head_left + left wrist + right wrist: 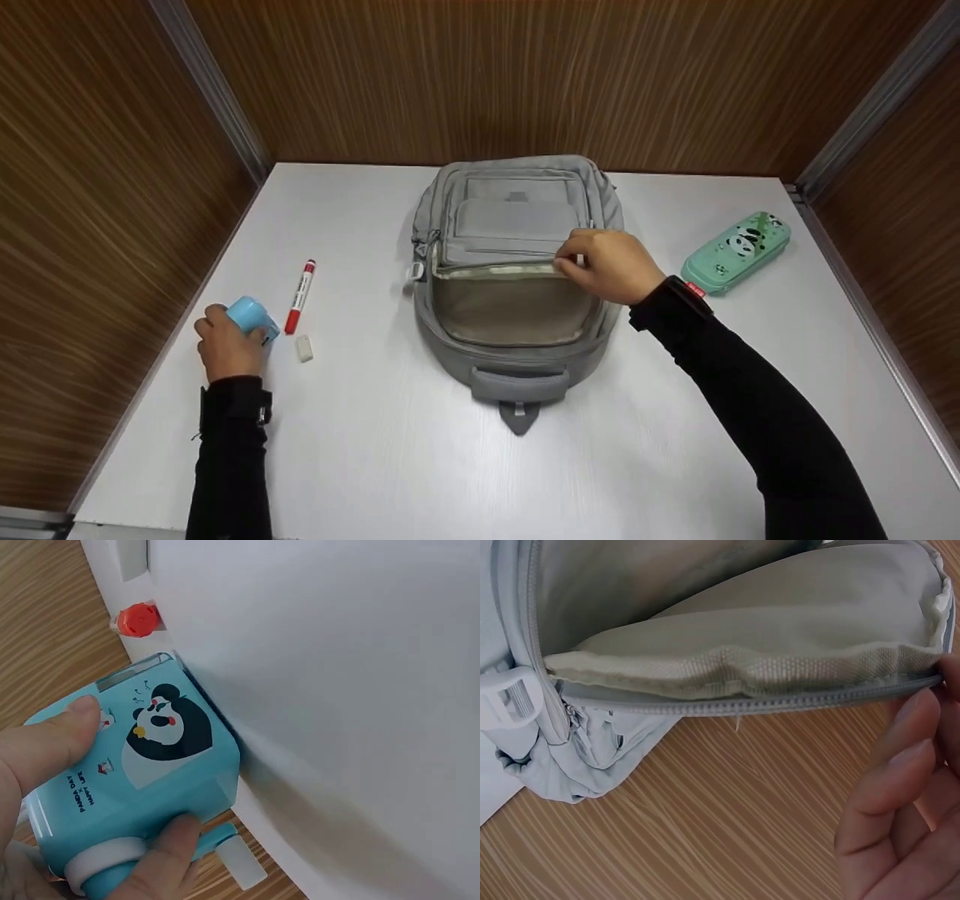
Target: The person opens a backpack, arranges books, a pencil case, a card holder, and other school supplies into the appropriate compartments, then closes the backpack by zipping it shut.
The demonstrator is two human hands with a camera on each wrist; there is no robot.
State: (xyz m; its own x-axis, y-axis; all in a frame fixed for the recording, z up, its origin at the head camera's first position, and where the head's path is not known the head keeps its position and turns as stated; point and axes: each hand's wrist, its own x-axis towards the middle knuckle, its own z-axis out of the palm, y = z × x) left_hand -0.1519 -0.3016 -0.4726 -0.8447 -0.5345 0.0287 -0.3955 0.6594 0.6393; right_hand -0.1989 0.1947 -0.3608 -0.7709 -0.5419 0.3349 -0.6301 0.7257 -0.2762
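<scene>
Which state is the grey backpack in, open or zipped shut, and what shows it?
The backpack is open: the right hand holds its flap by the edge, the lining shows, and the zipper's sides stand apart.

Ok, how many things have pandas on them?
2: the green case right of the backpack, and the blue sharpener in the left hand. The backpack could hide more.

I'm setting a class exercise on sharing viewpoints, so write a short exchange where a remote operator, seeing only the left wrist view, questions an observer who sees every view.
Operator: I see the left grip holding the blue panda pencil sharpener. What is the right grip doing?
Observer: It pinches the grey backpack by the zippered edge of its opening.
Operator: Does anything lie to the backpack's right?
Observer: Yes, a green panda pencil case.
</scene>
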